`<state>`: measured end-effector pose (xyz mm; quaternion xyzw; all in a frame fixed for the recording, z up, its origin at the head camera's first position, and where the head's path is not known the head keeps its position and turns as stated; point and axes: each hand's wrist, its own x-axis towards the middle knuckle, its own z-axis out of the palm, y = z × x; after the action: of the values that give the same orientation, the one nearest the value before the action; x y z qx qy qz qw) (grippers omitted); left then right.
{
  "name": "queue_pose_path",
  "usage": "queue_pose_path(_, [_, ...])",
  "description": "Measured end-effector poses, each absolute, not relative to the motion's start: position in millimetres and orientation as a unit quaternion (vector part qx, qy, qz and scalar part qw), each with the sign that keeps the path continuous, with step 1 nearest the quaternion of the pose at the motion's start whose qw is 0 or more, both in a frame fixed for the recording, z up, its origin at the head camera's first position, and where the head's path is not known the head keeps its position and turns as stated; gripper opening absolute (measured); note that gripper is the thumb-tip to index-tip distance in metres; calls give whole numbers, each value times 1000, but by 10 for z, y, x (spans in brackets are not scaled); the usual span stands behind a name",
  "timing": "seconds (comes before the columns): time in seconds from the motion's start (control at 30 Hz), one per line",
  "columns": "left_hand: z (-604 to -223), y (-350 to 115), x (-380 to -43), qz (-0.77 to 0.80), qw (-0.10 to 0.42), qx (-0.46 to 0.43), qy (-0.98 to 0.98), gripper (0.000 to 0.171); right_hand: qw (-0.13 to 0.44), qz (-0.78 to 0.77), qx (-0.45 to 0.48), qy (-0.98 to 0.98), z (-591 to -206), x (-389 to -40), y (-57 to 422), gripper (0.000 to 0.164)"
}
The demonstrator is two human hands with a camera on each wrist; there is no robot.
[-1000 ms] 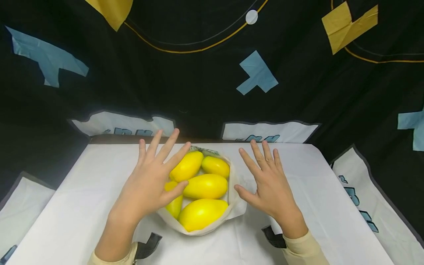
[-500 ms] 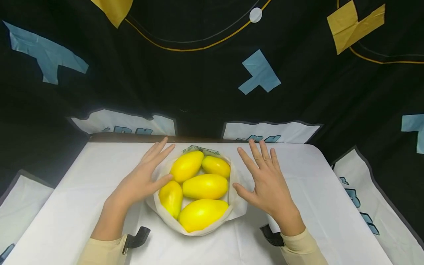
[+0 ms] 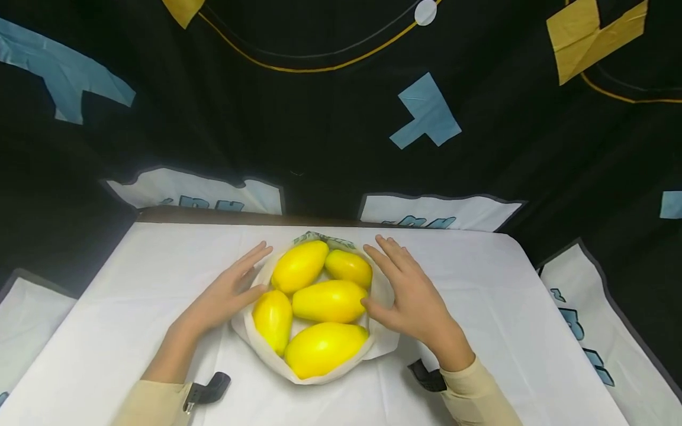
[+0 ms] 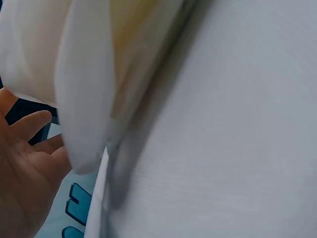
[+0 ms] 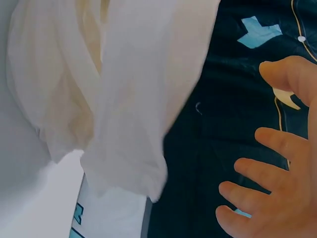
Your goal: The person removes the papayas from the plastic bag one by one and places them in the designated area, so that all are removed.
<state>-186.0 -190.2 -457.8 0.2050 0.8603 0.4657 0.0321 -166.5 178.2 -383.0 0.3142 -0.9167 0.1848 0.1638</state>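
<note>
A white cloth bag [image 3: 385, 338] stands on the table with its mouth open upward. Several smooth yellow fruits, looking like mangoes [image 3: 330, 300], lie inside it. My left hand [image 3: 221, 299] is at the bag's left side, fingers extended; in the left wrist view the bag [image 4: 86, 84] covers part of its fingertips, and contact cannot be told. On the other side, my right hand [image 3: 412, 299] has spread fingers, with its thumb over the right rim. The right wrist view has this hand [image 5: 282, 168] apart from the bag's hanging cloth [image 5: 131, 99]. Neither hand holds anything.
The table [image 3: 149, 278] has a white cover, and its far edge lies behind the bag. A black curtain [image 3: 319, 130] with blue and yellow patches hangs beyond. Black curved wrist mounts [image 3: 210, 387] stick inward from both sleeves.
My left hand has moved left, off the fruits it partly covered, and lowered beside the bag. My right hand has shifted left toward the rim. The view has tilted slightly.
</note>
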Motion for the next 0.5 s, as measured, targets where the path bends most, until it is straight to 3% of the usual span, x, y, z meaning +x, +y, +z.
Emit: queue_pose_path(0.5, [-4690, -1941, -1884, 499, 80, 195, 840, 66, 55, 259, 349, -899, -3975, -1838, 1537, 77])
